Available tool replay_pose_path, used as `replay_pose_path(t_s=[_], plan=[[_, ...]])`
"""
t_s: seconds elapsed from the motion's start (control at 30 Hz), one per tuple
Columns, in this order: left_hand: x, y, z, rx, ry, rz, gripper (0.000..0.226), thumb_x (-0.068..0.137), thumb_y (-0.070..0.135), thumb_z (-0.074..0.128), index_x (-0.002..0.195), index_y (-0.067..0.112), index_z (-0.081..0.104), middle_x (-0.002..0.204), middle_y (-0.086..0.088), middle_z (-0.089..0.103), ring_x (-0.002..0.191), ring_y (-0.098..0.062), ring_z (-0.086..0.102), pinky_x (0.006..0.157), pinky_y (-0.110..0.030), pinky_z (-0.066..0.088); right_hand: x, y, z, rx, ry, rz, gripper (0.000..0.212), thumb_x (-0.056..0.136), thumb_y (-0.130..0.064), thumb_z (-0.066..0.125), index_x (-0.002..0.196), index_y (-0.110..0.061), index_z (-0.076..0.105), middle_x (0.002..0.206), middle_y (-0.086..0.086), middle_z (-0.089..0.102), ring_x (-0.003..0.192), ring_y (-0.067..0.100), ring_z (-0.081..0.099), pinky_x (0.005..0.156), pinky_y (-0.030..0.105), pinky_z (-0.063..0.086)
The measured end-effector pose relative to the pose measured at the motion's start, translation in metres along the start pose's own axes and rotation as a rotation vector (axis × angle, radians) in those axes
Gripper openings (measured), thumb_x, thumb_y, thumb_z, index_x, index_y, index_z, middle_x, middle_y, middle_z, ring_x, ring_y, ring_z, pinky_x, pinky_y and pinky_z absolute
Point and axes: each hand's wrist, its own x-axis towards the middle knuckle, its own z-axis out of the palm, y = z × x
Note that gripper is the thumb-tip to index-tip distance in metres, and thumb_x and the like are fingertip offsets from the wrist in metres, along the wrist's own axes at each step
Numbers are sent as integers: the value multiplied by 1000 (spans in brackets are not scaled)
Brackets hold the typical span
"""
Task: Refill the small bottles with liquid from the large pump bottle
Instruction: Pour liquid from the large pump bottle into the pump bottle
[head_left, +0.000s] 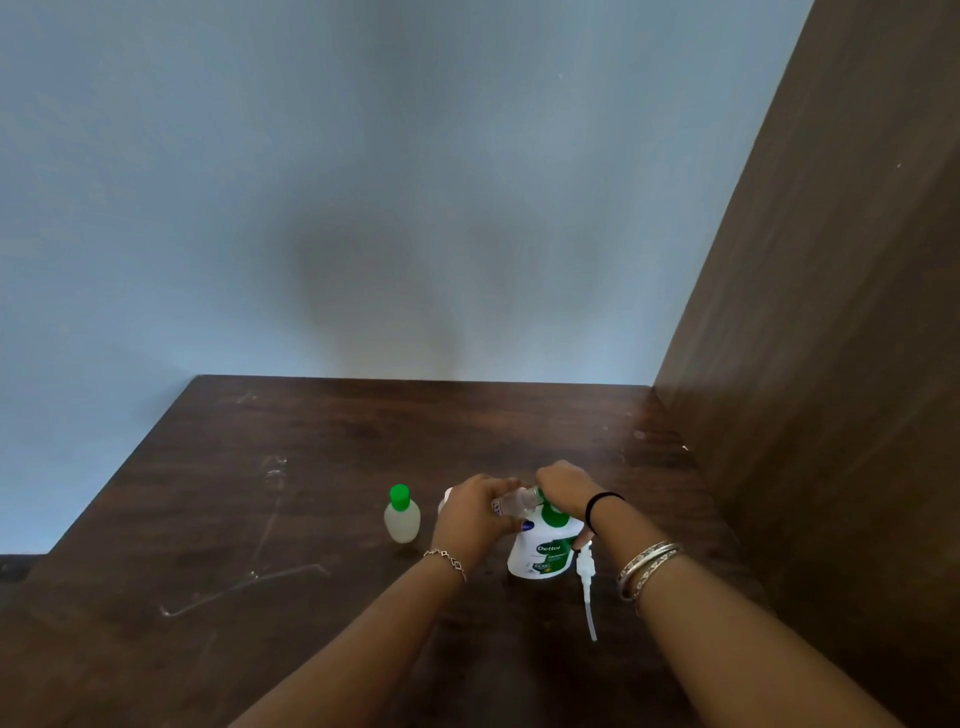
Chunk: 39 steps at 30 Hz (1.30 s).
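Your left hand gripping a small clear plastic bottle tipped sideways over the big white Dettol bottle, your right hand curled at that bottle's neck, its grip seemingly closed though partly hidden, white pump head with tube lying beside, green-capped small bottle of pale liquid upright to the left on the dark wooden table.

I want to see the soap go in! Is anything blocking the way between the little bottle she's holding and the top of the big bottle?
Nothing visible. The left hand holds the small clear bottle tilted right at the big bottle top; the pump lies aside on the table.
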Motion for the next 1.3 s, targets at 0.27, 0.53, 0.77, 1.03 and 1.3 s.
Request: replay_pose_path(t_s=[0.27, 0.53, 0.77, 1.03, 1.3], plan=[[0, 2, -2, -29, -4, 0, 57, 69, 22, 76, 123, 18, 56, 113, -3, 61, 103, -15, 57, 87, -20, 41, 3, 3, -4, 124, -12, -95, 36, 101, -22, 27, 66, -25, 35, 72, -7, 37, 63, 3, 35, 82, 28, 32], [-1, -1, 1, -39, -20, -17, 56, 69, 21, 76, 122, 18, 58, 113, -5, 62, 102, -15, 58, 82, -16, 38, 4, 4, 6, 51, 69, -26, 33, 99, -8, 27, 74, -7, 49, 90, 16, 52, 92, 27, 49, 77, 29, 31], [-1, 0, 0, -67, -8, -4, 56, 70, 17, 75, 123, 16, 57, 113, -6, 61, 100, -13, 56, 79, -12, 35, 8, 7, -2, 10, 14, -92, 33, 101, -15, 27, 73, -14, 43, 93, 11, 52, 90, 22, 44, 83, 32, 35], [1, -3, 1, -21, -10, -5, 55, 69, 20, 76, 122, 19, 58, 111, -4, 61, 99, -15, 58, 79, -14, 37, 9, 5, 4, -91, 50, -82, 32, 100, -8, 28, 106, 5, 57, 128, 25, 52, 118, 32, 52, 94, 35, 41], [6, -1, 1, -17, 20, 24, 55, 67, 21, 77, 119, 21, 60, 108, -2, 62, 97, -15, 58, 85, -26, 44, 2, 5, -7, -39, -26, -121, 28, 101, -15, 24, 95, -1, 47, 106, 17, 47, 100, 30, 49, 89, 37, 40]])
